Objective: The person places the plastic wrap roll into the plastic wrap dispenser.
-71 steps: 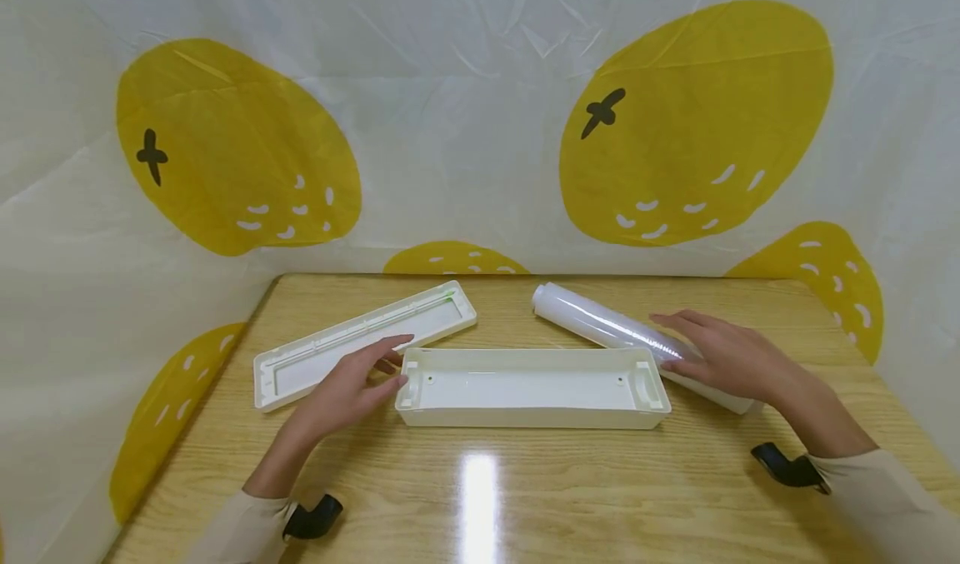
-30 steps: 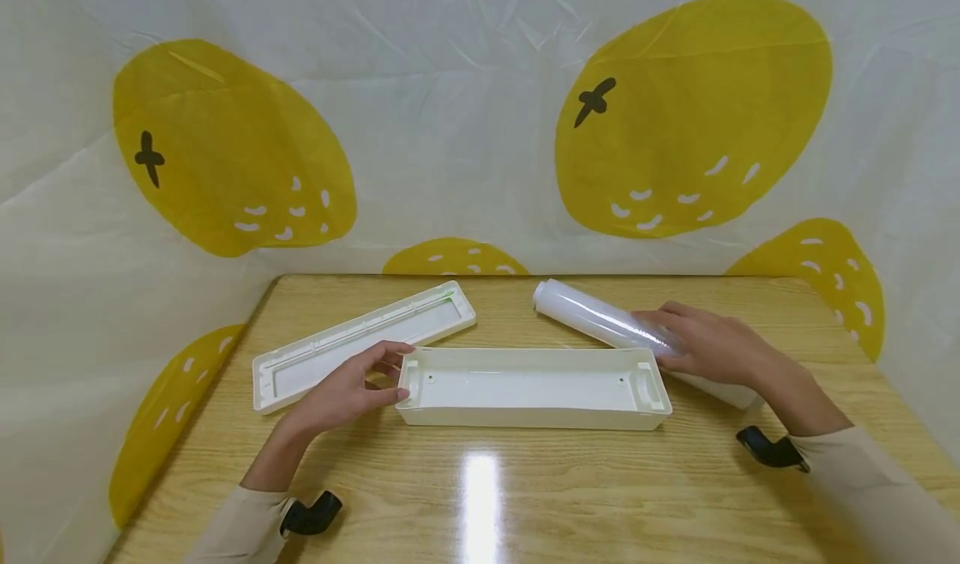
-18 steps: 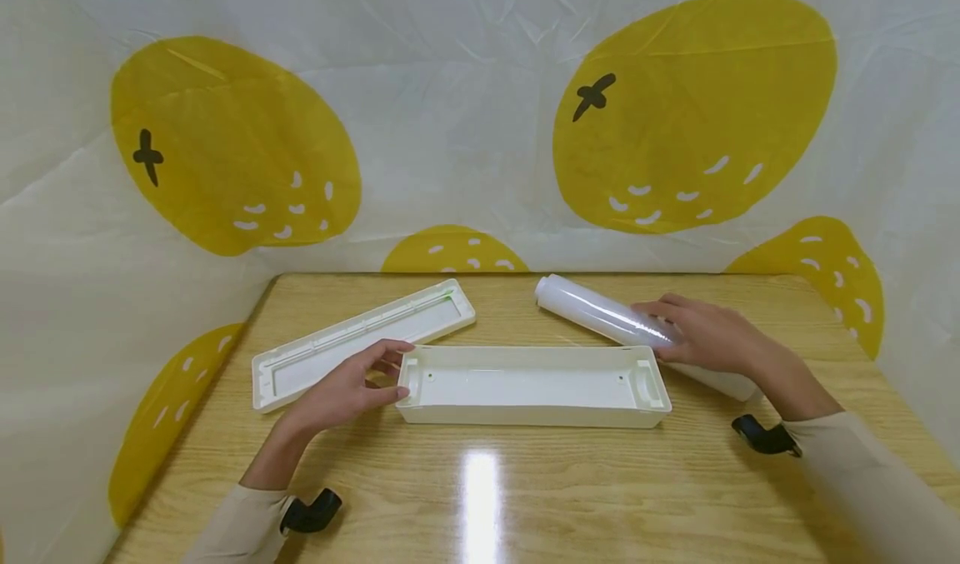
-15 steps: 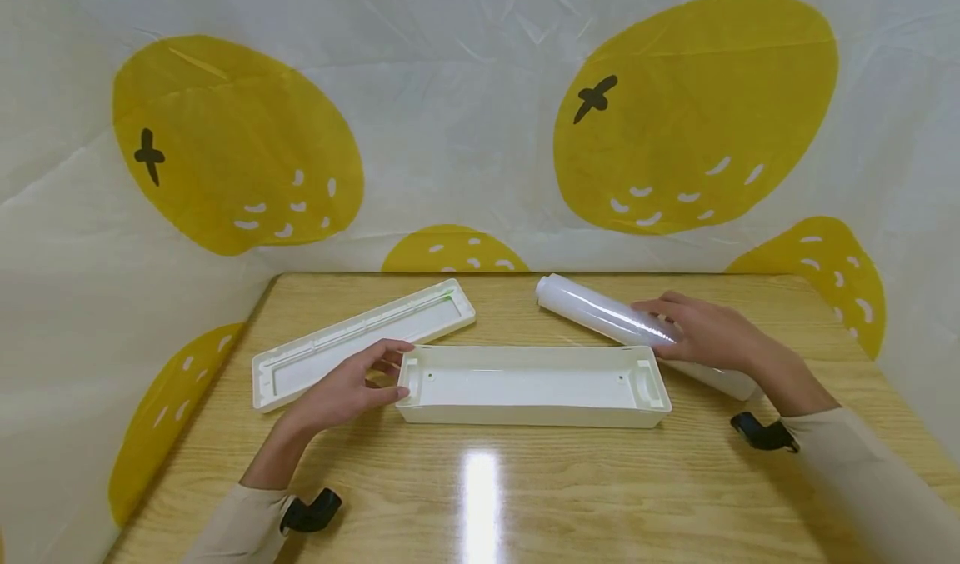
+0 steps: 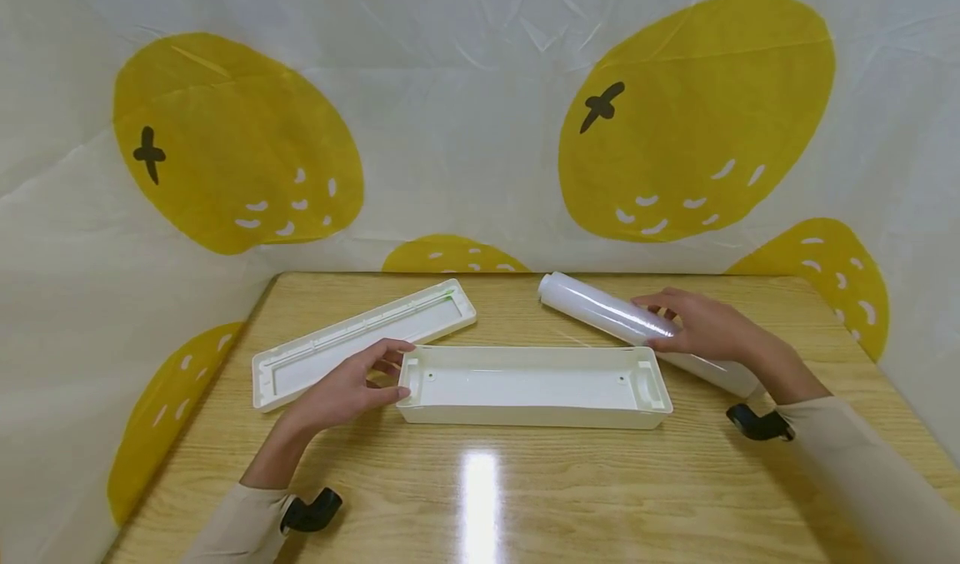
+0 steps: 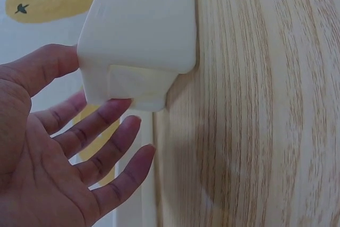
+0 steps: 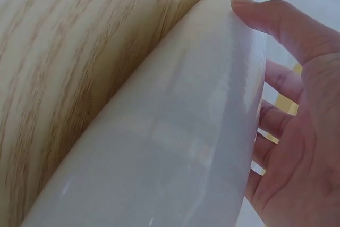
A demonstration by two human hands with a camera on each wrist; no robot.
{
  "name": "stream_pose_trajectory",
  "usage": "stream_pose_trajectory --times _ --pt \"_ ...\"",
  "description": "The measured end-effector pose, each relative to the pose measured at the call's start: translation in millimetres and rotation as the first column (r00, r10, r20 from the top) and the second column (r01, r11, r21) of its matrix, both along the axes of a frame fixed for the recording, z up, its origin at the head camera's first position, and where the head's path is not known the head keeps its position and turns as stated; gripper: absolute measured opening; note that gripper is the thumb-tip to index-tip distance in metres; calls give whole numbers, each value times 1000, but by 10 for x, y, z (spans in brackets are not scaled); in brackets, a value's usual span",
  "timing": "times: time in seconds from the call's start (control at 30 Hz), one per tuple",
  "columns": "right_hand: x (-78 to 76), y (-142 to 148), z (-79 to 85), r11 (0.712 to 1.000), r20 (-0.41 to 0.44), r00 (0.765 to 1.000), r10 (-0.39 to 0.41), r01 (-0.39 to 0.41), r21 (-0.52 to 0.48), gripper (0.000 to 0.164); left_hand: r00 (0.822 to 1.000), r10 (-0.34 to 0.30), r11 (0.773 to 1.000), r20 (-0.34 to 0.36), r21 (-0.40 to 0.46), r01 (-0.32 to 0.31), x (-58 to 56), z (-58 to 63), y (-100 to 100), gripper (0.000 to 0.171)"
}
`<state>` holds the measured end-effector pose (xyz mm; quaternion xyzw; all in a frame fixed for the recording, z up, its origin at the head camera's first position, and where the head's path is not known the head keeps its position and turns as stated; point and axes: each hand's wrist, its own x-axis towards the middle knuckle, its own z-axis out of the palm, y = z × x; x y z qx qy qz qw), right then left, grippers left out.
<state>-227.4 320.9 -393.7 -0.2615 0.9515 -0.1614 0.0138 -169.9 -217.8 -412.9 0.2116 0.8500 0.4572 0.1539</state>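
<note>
An oblong cream plastic box [image 5: 525, 416] stands with its top uncovered in the middle of the wooden table. My left hand [image 5: 341, 389] holds its left end, thumb at the near corner and index finger at the far one; in the left wrist view the other fingers spread below the end wall of the box [image 6: 143, 19]. Behind the box's right end, a roll of cling film [image 5: 600, 308] lies slantwise. My right hand [image 5: 708, 328] grips it from above, with the thumb on the near side of the roll [image 7: 170, 110] and the fingers round the far side.
A long white lid [image 5: 367, 339], inner side up with a rail and a green piece, lies slanted behind the left hand. The table [image 5: 600, 489] ends at a white curtain [image 5: 457, 156] printed with yellow fruit. Black wrist mounts [image 5: 311, 511] hang under both sleeves.
My right hand has moved slightly left and away along the roll and closed round it; the roll has shifted a little. My left thumb has come onto the box's near corner.
</note>
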Motion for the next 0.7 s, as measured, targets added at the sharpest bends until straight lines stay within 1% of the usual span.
stream_pose_trajectory --times 0.1,0.23,0.33,0.43,0.53,0.7 --pt "-18 -17 2 1000 -4 1000 -20 20 -15 63 1000 0 1000 0 -1 0 2 3 1 57" --pt "-47 -51 13 999 -1 999 -52 52 -2 66 1000 0 1000 6 4 0 1 6 8 57" --pt "-74 -77 18 997 18 997 -72 71 20 67 1000 -2 1000 9 7 1 0 7 7 57" --pt "-103 -90 7 996 44 996 -83 82 18 67 1000 -4 1000 11 10 4 -1 4 2 57" --pt "-129 -87 -11 997 64 995 -81 81 -9 66 1000 -8 1000 8 11 8 -4 -1 -1 57" --pt "-151 -90 -48 992 112 993 -33 46 -114 61 1000 -14 1000 5 12 14 -7 -9 -3 57"
